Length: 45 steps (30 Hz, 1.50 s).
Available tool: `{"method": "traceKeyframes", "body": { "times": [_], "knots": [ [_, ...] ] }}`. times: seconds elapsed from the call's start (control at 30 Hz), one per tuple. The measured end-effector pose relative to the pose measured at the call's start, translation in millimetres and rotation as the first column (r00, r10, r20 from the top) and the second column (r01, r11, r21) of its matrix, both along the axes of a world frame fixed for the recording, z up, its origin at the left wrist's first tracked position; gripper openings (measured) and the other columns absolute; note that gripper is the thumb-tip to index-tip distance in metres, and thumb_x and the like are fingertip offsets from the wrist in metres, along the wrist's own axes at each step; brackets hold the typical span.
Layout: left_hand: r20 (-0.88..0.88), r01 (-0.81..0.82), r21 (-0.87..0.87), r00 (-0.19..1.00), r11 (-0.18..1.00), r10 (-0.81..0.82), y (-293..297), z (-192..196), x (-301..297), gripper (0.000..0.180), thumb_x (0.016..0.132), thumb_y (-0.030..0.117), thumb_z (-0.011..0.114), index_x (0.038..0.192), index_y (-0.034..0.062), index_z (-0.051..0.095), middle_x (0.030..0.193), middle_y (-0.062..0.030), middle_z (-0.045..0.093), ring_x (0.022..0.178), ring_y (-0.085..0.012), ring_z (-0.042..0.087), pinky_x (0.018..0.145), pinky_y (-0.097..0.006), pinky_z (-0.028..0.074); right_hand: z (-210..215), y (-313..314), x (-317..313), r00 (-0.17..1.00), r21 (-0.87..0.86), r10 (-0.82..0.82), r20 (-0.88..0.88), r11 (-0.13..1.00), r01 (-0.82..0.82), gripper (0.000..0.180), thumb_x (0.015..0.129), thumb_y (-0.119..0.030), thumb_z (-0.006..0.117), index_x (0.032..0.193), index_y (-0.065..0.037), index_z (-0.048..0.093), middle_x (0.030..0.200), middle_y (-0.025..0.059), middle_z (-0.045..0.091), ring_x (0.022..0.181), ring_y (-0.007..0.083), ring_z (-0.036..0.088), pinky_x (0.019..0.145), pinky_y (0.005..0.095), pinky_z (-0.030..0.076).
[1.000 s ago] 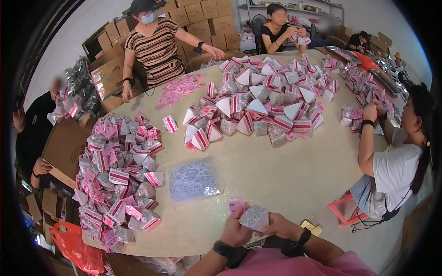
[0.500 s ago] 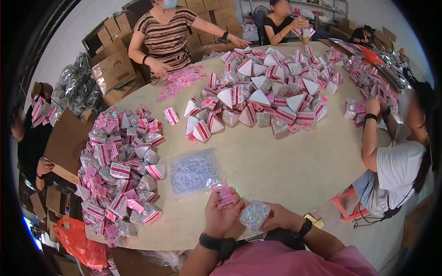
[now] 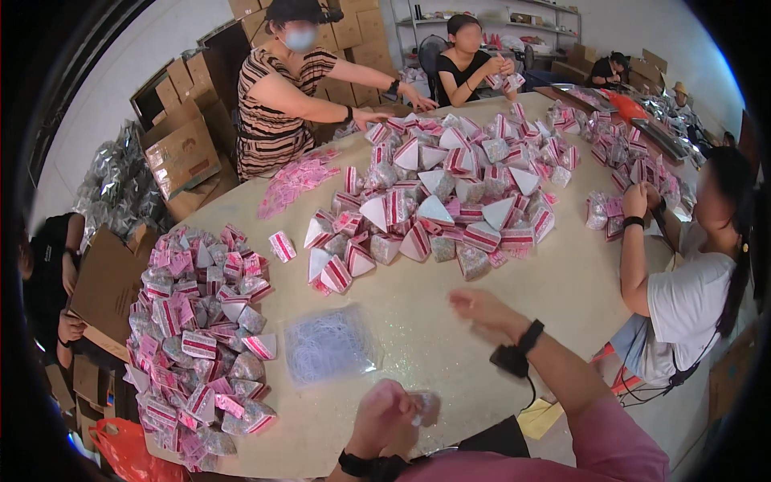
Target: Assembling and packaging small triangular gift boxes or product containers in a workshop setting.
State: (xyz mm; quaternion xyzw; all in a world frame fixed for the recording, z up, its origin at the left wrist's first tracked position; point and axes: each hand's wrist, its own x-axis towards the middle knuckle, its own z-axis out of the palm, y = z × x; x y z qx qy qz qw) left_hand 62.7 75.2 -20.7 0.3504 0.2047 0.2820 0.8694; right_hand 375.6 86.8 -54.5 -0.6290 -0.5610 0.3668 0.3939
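Big round table, pink-and-white packets heaped across it. The central heap lies straight ahead of the right hand, reaching out empty, fingers loose. The left hand, closer in, is clenched around 1 small packet.

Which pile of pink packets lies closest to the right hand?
The middle pile, just beyond the right hand; the left pile lies farther off.

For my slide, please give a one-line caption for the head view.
Left hand holds a small clear packet; right hand reaches toward the pile of pink-and-white packets.
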Motion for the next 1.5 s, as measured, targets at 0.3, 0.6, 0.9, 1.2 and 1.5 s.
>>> {"method": "traceKeyframes", "body": {
  "times": [0.3, 0.6, 0.9, 1.2, 1.5],
  "knots": [
    [-0.107, 0.005, 0.029, 0.994, 1.000, -0.001, -12.9, 60.5, 5.7, 0.044, 0.087, 0.044, 0.052, 0.098, 0.0016, 0.051, 0.066, -0.0029, 0.051, 0.059, -0.0113, 0.049, 0.054, -0.022, 0.040, 5.8, 97.4, 38.5, 0.447, 0.330, -0.449, 0.774, 0.888, 0.320, 0.033, 0.075, -0.012, 0.062, 0.104, -0.003, 0.051, 0.100, 0.0145, 0.054, 0.097, 0.0338, 0.054, 0.080, 0.0452, 0.046],
    [-0.137, 0.031, -0.146, 0.989, 0.989, -0.051, 4.5, 6.5, 4.7, 0.053, 0.092, 0.049, 0.037, 0.101, -0.0012, 0.050, 0.065, -0.0090, 0.049, 0.059, -0.0183, 0.047, 0.062, -0.032, 0.044, 11.1, 81.0, 87.0, 0.695, 0.517, -0.554, 0.457, 0.802, 0.299, 0.017, 0.082, -0.017, 0.054, 0.080, 0.000, 0.056, 0.078, 0.0146, 0.061, 0.075, 0.0299, 0.059, 0.066, 0.0396, 0.045],
    [-0.088, 0.016, -0.076, 0.996, 0.997, -0.023, -10.5, 7.9, 7.1, 0.065, 0.092, 0.057, 0.020, 0.101, -0.0003, 0.049, 0.061, -0.0075, 0.046, 0.055, -0.0174, 0.043, 0.059, -0.030, 0.040, 92.2, 6.9, 60.3, 0.914, 0.264, -0.300, -0.275, 0.890, 0.371, 0.013, 0.085, -0.013, 0.055, 0.078, -0.002, 0.057, 0.063, 0.0014, 0.057, 0.051, 0.0058, 0.049, 0.045, 0.0211, 0.037],
    [0.002, -0.223, -0.011, 0.975, 0.975, 0.223, -8.3, 16.6, 14.0, 0.061, 0.094, 0.056, 0.020, 0.100, 0.0019, 0.047, 0.080, -0.0100, 0.054, 0.071, -0.0175, 0.052, 0.066, -0.027, 0.044, 80.7, -81.8, -58.1, 0.740, -0.145, 0.043, -0.671, 0.971, -0.189, 0.015, 0.086, -0.005, 0.052, 0.099, 0.003, 0.048, 0.075, 0.0161, 0.061, 0.058, 0.0230, 0.063, 0.048, 0.0320, 0.050],
    [-0.300, -0.083, 0.641, 0.888, 0.763, 0.349, -17.2, 27.3, 17.8, 0.066, 0.092, 0.059, 0.017, 0.108, 0.0012, 0.045, 0.098, -0.0137, 0.059, 0.089, -0.0193, 0.058, 0.079, -0.031, 0.048, 51.3, -95.5, -162.5, 0.236, -0.141, -0.078, -0.969, 0.955, -0.262, 0.029, 0.089, -0.010, 0.053, 0.115, 0.004, 0.047, 0.084, 0.0140, 0.062, 0.068, 0.0216, 0.063, 0.065, 0.0305, 0.053]
  ]
}}
